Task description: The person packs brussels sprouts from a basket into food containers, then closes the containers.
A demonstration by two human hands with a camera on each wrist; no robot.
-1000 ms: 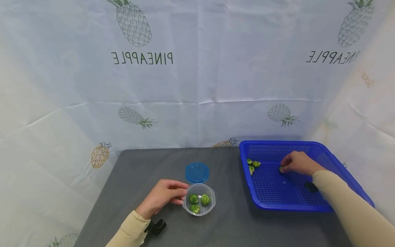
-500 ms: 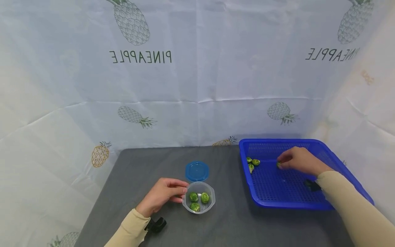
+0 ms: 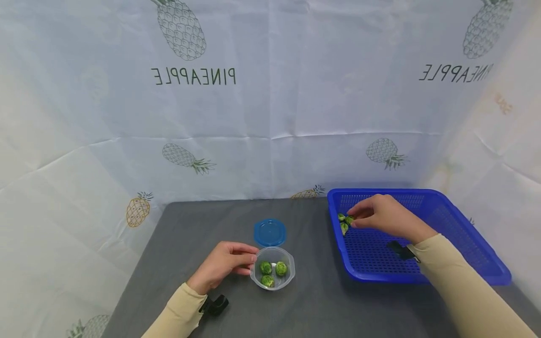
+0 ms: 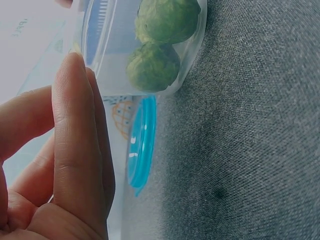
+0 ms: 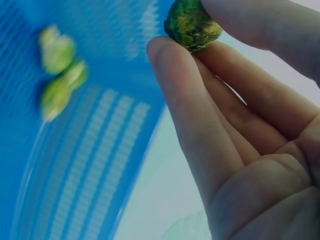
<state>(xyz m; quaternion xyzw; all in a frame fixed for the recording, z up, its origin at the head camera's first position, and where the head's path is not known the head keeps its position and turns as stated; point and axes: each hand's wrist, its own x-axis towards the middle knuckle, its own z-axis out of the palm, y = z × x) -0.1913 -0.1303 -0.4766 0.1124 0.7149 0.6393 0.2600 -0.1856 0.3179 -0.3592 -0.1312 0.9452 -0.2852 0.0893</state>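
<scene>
- On the white backdrop cloth (image 3: 270, 117) behind the counter I read the word "PINEAPPLE" (image 3: 194, 76), printed in dark letters under a pineapple drawing (image 3: 181, 29); it shows mirror-reversed in my head view.
- The same word "PINEAPPLE" (image 3: 455, 73), also mirrored, stands farther right on that cloth, under a second pineapple drawing (image 3: 486, 29).
- I can make out no other readable text or numbers.

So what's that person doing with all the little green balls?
Those are Brussels sprouts. The right hand pinches one sprout over the blue basket, where a few more sprouts lie near its left wall. The left hand touches a small clear tub on the grey table; three sprouts sit inside. The tub's blue lid lies just behind it.
</scene>
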